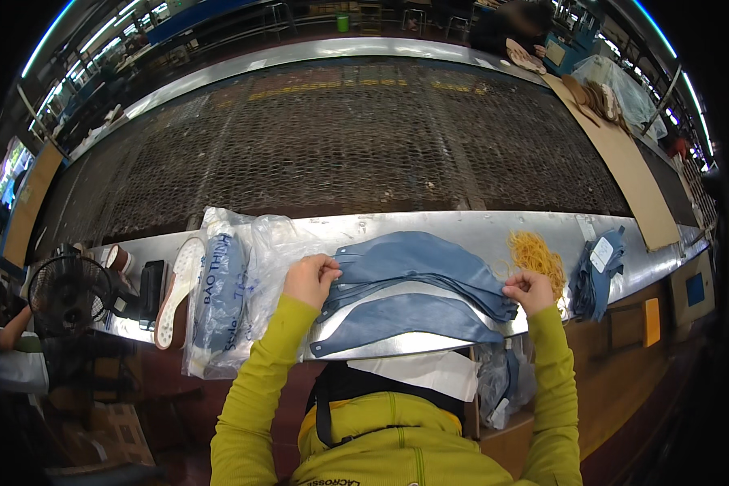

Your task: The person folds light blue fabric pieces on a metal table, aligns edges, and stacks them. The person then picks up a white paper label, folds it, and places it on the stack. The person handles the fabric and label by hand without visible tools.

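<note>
A stack of blue curved, leather-like pieces (417,257) fans out on the metal table ledge (332,231) in front of me. My left hand (306,279) is closed, thumb and fingers pinching the stack's left end. At its right end my right hand (531,292) pinches a corner in the same way. Whether the fingers hold one piece or more, I cannot tell. A single blue curved piece (405,321) lies flat, apart from the stack and nearer to me. Just beyond my right hand sits a tangle of yellow strands (536,257).
A bundle of blue pieces with a white tag (598,263) lies at the right. To the left are a clear plastic bag (227,292), a white shoe sole (178,292), a black case (151,292) and a fan (69,292). Beyond the ledge stretches a wide mesh surface (364,146).
</note>
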Demonstrator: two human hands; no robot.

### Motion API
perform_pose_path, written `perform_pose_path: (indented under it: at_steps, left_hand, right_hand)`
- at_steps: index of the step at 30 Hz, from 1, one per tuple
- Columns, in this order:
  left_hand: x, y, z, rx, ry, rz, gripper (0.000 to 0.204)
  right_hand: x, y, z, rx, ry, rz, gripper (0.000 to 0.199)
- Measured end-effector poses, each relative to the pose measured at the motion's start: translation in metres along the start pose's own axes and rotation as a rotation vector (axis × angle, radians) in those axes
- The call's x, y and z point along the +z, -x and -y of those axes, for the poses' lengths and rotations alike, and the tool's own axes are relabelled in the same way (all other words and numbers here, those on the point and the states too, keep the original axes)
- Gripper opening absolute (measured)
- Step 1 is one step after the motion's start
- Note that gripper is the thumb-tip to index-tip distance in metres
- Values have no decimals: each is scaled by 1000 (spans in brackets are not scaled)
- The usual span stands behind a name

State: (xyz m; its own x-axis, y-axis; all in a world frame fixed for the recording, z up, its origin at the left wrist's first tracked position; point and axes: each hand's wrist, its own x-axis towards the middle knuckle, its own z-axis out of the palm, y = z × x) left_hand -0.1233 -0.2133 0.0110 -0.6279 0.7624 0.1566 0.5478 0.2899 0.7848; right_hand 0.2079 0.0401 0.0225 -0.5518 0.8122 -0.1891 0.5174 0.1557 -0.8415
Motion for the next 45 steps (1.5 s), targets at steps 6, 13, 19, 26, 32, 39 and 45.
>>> perform_pose_path:
  at_steps: [6, 13, 19, 26, 32, 39, 45]
  left_hand:
    - [2, -52, 6, -51, 63, 71, 13]
    - [3, -71, 11, -116, 26, 384, 23]
    - [2, -68, 11, -13, 43, 224, 17]
    - [-13, -59, -6, -195, 270, 256, 12]
    - [-22, -47, -3, -328, 284, 298, 13]
    - [-23, -42, 2, -350, 270, 328, 16]
    - [-25, -37, 2, -358, 283, 327, 18]
  right_hand:
    - [8, 2, 7, -34, -39, -37, 11]
    - [4, -4, -3, 43, 40, -40, 14]
    - [2, -6, -1, 55, -49, -17, 14]
    - [4, -9, 13, 127, -140, -28, 13]
    - [8, 3, 19, 159, 78, 84, 15]
    - [12, 30, 23, 162, 252, -8, 19]
    - [17, 30, 18, 192, 124, -58, 20]
